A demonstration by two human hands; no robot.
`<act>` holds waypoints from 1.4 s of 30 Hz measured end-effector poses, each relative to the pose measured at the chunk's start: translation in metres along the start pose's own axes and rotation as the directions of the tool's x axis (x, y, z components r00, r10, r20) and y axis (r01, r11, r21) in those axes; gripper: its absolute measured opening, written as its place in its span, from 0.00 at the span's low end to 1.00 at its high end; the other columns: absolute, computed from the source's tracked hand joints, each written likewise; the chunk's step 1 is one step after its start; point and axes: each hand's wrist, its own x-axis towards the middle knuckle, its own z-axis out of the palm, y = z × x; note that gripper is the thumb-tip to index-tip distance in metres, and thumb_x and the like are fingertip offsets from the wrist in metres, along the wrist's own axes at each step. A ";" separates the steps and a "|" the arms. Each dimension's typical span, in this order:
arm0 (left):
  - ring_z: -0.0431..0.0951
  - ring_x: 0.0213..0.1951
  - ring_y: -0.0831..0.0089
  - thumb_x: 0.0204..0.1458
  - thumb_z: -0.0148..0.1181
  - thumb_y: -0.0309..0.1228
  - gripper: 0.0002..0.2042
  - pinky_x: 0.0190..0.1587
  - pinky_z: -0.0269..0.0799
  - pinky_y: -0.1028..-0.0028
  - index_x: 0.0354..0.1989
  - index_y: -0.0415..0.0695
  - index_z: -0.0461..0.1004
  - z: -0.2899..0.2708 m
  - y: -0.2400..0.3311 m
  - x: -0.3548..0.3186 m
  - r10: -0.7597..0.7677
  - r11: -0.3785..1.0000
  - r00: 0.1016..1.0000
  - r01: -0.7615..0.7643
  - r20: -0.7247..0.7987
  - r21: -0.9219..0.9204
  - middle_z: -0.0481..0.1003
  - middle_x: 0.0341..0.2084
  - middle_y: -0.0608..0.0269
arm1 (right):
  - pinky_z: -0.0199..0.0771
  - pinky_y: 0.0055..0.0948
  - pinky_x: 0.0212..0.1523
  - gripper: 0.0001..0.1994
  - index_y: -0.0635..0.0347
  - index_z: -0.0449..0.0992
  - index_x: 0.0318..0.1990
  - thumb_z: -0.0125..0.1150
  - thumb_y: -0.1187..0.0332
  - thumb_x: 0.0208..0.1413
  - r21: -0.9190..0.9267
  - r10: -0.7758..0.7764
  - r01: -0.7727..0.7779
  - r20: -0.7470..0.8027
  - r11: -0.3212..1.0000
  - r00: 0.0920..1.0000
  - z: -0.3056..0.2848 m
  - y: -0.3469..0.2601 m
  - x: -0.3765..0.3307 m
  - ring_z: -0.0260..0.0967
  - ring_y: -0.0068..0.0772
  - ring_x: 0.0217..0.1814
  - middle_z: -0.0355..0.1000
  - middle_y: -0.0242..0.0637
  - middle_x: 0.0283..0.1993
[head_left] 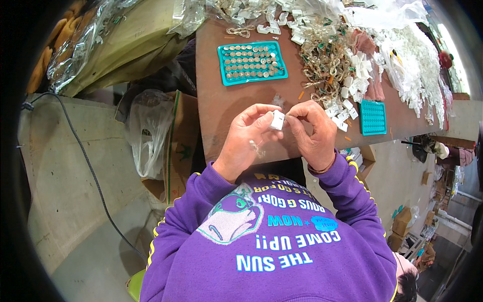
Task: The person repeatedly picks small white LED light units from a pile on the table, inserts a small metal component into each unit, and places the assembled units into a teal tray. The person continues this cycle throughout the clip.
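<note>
White case held up in left hand, right fingertips pinched just beside it

We have two bare hands over the near edge of a brown table (216, 103). Left hand (243, 138): thumb and fingers clamped on a small white plastic case (277, 121), lifted above the tabletop, between the two hands. Right hand (314, 133): thumb and index fingertip together, right at the case's right side; whether they touch it, or pinch something thin, we can't tell. We also see a pale loop of wire (257, 148) hanging below the left palm; what it's attached to, unclear.

On the table, beyond the hands: teal tray (256, 81) with round metal discs in rows. Right of it, we get a big tangle of wires (327, 55), then loose white cases (357, 75), a pinkish cloth (375, 93) and a heap of white pieces (415, 65). Second teal tray (373, 118) near the table's edge, right of the right hand. We spot small orange strips (301, 94) scattered about. Left of the table, we log a clear plastic bag (150, 131) beside a cardboard box (181, 151).
</note>
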 end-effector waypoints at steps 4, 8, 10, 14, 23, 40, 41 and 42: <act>0.78 0.34 0.73 0.60 0.57 0.31 0.13 0.38 0.76 0.76 0.48 0.37 0.72 -0.001 -0.001 0.000 0.003 1.000 1.000 -0.003 0.001 0.006 0.77 0.37 0.60 | 0.71 0.30 0.31 0.07 0.64 0.73 0.33 0.64 0.81 0.47 0.002 0.042 -0.043 0.040 0.999 0.998 -0.002 -0.002 0.001 0.72 0.39 0.30 0.71 0.41 0.30; 0.79 0.34 0.74 0.60 0.57 0.30 0.12 0.38 0.76 0.75 0.48 0.36 0.72 -0.001 -0.002 0.000 0.017 0.998 1.000 -0.016 -0.009 0.053 0.77 0.36 0.60 | 0.72 0.31 0.31 0.07 0.63 0.72 0.33 0.63 0.81 0.47 -0.023 0.036 -0.035 0.031 0.999 0.999 -0.001 -0.005 -0.001 0.72 0.41 0.31 0.71 0.41 0.30; 0.79 0.34 0.74 0.59 0.57 0.29 0.12 0.39 0.76 0.75 0.47 0.36 0.73 0.000 -0.003 0.000 0.029 0.997 1.000 -0.029 -0.008 0.075 0.77 0.36 0.60 | 0.72 0.31 0.31 0.07 0.63 0.72 0.33 0.63 0.81 0.47 -0.032 0.029 -0.029 0.026 0.999 0.999 0.001 -0.005 -0.002 0.72 0.41 0.30 0.71 0.42 0.30; 0.79 0.33 0.74 0.59 0.57 0.29 0.11 0.38 0.76 0.76 0.47 0.35 0.73 0.002 -0.004 -0.001 0.031 0.990 0.999 -0.027 -0.024 0.137 0.77 0.36 0.60 | 0.72 0.31 0.30 0.07 0.63 0.72 0.33 0.62 0.81 0.47 -0.055 0.028 -0.028 -0.010 0.998 1.000 0.005 -0.005 -0.007 0.73 0.42 0.30 0.71 0.42 0.30; 0.78 0.38 0.76 0.61 0.55 0.31 0.12 0.39 0.78 0.75 0.48 0.35 0.71 -0.002 -0.004 -0.003 0.032 0.989 0.999 -0.031 -0.004 0.143 0.76 0.39 0.60 | 0.71 0.24 0.29 0.06 0.64 0.74 0.34 0.62 0.80 0.49 0.203 0.252 -0.249 0.008 0.947 0.968 0.005 -0.001 -0.011 0.72 0.35 0.28 0.70 0.41 0.30; 0.78 0.34 0.73 0.62 0.52 0.28 0.10 0.36 0.76 0.75 0.47 0.35 0.71 -0.004 -0.006 -0.002 0.027 0.993 0.999 -0.030 0.031 0.114 0.76 0.36 0.59 | 0.72 0.35 0.28 0.05 0.62 0.71 0.34 0.60 0.79 0.52 -0.119 -0.028 0.036 0.066 0.992 0.997 0.000 -0.016 -0.004 0.72 0.49 0.30 0.69 0.44 0.30; 0.78 0.34 0.73 0.62 0.52 0.28 0.10 0.36 0.76 0.75 0.47 0.35 0.71 -0.001 -0.005 -0.003 0.035 0.993 0.999 -0.038 0.026 0.116 0.76 0.36 0.59 | 0.72 0.35 0.29 0.05 0.62 0.71 0.34 0.60 0.79 0.51 -0.067 -0.009 0.013 0.058 0.998 0.998 0.000 -0.017 -0.003 0.72 0.48 0.30 0.69 0.44 0.30; 0.78 0.33 0.73 0.62 0.52 0.27 0.10 0.36 0.76 0.75 0.47 0.35 0.71 0.000 -0.005 -0.003 0.041 0.992 0.999 -0.043 0.019 0.116 0.76 0.35 0.59 | 0.72 0.34 0.29 0.05 0.62 0.71 0.34 0.60 0.79 0.51 -0.009 0.033 -0.033 0.046 0.999 0.998 -0.001 -0.017 -0.003 0.72 0.47 0.30 0.69 0.44 0.30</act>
